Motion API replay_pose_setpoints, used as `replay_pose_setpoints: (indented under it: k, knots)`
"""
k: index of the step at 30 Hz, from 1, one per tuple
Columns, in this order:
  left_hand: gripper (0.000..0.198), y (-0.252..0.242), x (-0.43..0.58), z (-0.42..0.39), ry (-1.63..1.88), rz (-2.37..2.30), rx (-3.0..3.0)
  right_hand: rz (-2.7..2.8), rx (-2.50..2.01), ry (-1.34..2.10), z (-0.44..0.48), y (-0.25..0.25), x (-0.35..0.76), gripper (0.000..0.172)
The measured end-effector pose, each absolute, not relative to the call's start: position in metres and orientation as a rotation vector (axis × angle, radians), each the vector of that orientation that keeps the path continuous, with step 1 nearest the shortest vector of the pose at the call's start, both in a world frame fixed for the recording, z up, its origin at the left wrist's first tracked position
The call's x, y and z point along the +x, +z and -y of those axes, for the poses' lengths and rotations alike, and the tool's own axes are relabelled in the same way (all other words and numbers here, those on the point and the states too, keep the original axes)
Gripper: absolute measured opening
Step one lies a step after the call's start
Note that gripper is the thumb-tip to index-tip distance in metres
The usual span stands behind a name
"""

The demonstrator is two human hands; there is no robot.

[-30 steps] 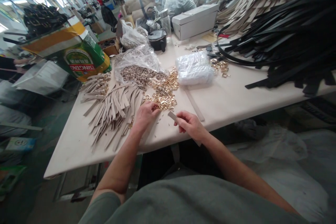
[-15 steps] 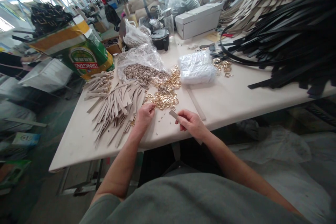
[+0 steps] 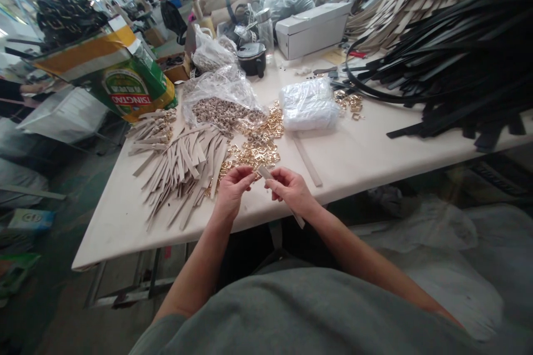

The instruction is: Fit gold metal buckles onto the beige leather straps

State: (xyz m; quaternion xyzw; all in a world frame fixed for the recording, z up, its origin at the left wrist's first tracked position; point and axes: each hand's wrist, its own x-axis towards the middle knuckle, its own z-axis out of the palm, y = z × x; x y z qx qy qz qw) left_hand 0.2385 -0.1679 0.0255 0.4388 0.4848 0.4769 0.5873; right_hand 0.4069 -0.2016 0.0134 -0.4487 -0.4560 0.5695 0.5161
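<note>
My right hand (image 3: 291, 191) grips a beige strap (image 3: 265, 172) that runs under the palm and out past the wrist. My left hand (image 3: 231, 187) is pinched at the strap's free end, with its fingertips closed on something small that I cannot make out. Both hands hover over the near edge of the white table (image 3: 358, 161). Just beyond them lies a heap of gold buckles (image 3: 256, 147). A pile of beige straps (image 3: 183, 169) spreads to the left of my left hand.
A clear bag of pale rings (image 3: 222, 102) and a white wrapped packet (image 3: 308, 105) lie behind the buckles. One loose strap (image 3: 307, 161) lies to the right. Black straps (image 3: 458, 66) heap at the right; a white box (image 3: 313, 29) and green carton (image 3: 129, 86) stand behind.
My left hand left the buckle heap and came right to meet the strap end. My right hand moved left and up a little with the strap.
</note>
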Motion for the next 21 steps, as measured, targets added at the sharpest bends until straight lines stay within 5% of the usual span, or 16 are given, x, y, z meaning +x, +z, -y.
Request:
replay_pose_setpoints:
  k: [13,21]
  knots:
    - [0.045,0.035,0.249,0.189,0.955,-0.871,0.768,1.124,-1.058,1.373,0.204,0.027,0.409,0.031]
    - [0.029,0.034,0.256,0.195,1.075,-0.866,0.786,1.183,-1.026,1.368,0.206,0.03,0.408,0.029]
